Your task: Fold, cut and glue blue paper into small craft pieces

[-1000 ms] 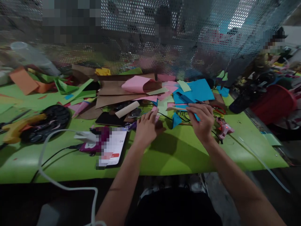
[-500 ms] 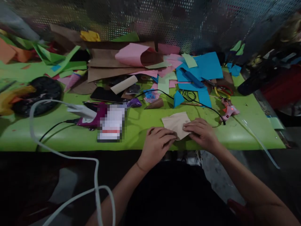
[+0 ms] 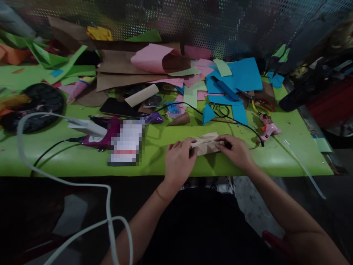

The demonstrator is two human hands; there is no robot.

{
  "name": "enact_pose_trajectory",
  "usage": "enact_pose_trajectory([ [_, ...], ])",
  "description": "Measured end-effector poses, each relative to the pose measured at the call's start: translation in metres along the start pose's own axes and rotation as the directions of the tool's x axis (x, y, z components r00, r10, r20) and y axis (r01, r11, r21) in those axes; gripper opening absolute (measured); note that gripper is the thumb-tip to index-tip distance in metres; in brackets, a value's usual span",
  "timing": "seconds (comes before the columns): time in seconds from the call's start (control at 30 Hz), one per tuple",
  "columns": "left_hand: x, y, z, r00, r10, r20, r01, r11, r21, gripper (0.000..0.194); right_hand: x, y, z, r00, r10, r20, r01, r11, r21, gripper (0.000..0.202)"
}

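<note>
A beige piece of paper or felt (image 3: 207, 146) is between my two hands, close to the front edge of the green table (image 3: 154, 162). Its near side is folded up over itself. My left hand (image 3: 180, 156) pinches the left end of the piece between thumb and fingers. At the right end, my right hand (image 3: 234, 150) has thumb and fingertips closed on the fold. Just behind the piece lies a small brown cone (image 3: 180, 119), with a blue folded scrap (image 3: 207, 115) to its right.
Left of my hands lie a phone (image 3: 126, 141) and a purple power strip (image 3: 103, 138) with a white cable. A pink glue gun (image 3: 268, 129) and scissors (image 3: 260, 105) are on the right. Coloured sheets (image 3: 234, 75) pile up behind.
The beige piece lay flatter before; its near edge is now folded up. My left hand has shifted slightly left, and both hands now pinch the fold. The view has moved slightly.
</note>
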State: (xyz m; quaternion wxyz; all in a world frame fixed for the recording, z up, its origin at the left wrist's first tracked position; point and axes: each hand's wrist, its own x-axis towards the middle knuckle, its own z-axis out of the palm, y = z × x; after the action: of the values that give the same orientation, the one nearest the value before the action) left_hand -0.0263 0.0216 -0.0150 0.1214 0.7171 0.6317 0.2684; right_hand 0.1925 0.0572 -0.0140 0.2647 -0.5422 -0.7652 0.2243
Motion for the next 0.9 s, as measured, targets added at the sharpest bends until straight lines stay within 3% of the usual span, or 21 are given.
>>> enact_pose_trajectory([
  [0.13, 0.001, -0.003, 0.001, 0.995, 0.094, -0.022, -0.091, 0.989, 0.119, 0.021, 0.001, 0.0, 0.0, 0.999, -0.05, -0.013, 0.048, 0.991, -0.121, 0.025],
  [0.27, -0.002, -0.006, -0.005, 0.967, 0.253, 0.021, -0.254, 0.958, 0.131, 0.02, -0.004, 0.004, -0.007, 0.96, -0.28, -0.013, 0.268, 0.93, -0.25, 0.014],
  [0.33, -0.004, -0.008, -0.009, 0.95, 0.306, 0.069, -0.312, 0.944, 0.111, 0.024, -0.008, 0.006, -0.011, 0.923, -0.382, 0.044, 0.377, 0.877, -0.299, 0.014],
  [0.43, -0.009, -0.009, -0.015, 0.941, 0.314, 0.128, -0.326, 0.941, 0.088, 0.025, -0.012, 0.011, -0.015, 0.896, -0.412, 0.166, 0.443, 0.847, -0.294, 0.027],
  [0.53, -0.01, -0.008, -0.017, 0.938, 0.305, 0.163, -0.32, 0.944, 0.081, 0.033, -0.009, 0.014, -0.015, 0.905, -0.389, 0.172, 0.423, 0.865, -0.27, 0.022],
  [0.67, 0.001, -0.009, -0.014, 0.952, 0.275, 0.132, -0.287, 0.955, 0.081, 0.012, 0.007, 0.009, -0.015, 0.928, -0.345, 0.14, 0.366, 0.913, -0.182, 0.014],
  [0.9, 0.025, -0.009, -0.008, 0.978, 0.134, 0.158, -0.154, 0.981, 0.118, 0.007, 0.028, -0.003, -0.02, 0.951, -0.241, 0.193, 0.263, 0.959, -0.101, 0.013],
])
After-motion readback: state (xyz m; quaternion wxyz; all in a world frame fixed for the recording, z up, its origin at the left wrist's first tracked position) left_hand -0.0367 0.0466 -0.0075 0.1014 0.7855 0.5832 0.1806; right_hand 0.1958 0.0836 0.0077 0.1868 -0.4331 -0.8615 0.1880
